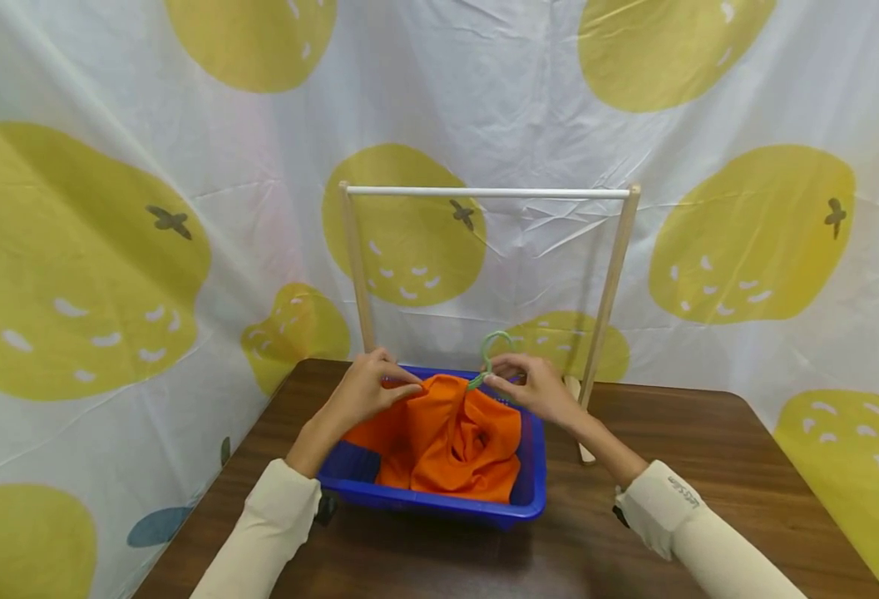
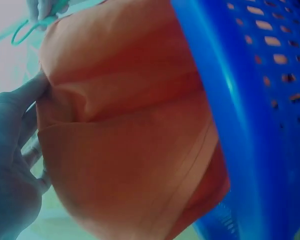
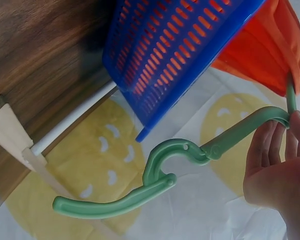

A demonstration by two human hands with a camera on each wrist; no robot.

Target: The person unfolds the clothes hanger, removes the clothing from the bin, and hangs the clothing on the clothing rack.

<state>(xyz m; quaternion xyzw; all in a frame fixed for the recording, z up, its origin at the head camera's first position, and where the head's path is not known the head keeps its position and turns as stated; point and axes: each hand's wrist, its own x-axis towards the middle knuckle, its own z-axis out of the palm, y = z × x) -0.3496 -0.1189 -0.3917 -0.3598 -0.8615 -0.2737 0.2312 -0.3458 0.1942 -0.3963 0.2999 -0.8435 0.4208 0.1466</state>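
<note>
An orange garment (image 1: 446, 453) lies bunched inside a blue plastic basket (image 1: 439, 499), its upper part raised between both hands. My left hand (image 1: 370, 384) pinches the garment's edge at the upper left, thumb and fingertips on the cloth. In the left wrist view a stitched hem shows on the garment (image 2: 120, 165), close to the basket's rim (image 2: 215, 70). My right hand (image 1: 532, 387) holds a green plastic hanger (image 3: 110, 207) by its middle. One arm of the hanger enters the orange cloth (image 3: 270, 50); the other hangs free, with a jointed, curved section.
Behind the basket stands a wooden rack with a white crossbar (image 1: 487, 193); one foot (image 1: 585, 453) rests to the basket's right. All this is on a dark wooden table (image 1: 693, 474). A white curtain with yellow fruit prints (image 1: 402, 225) hangs behind.
</note>
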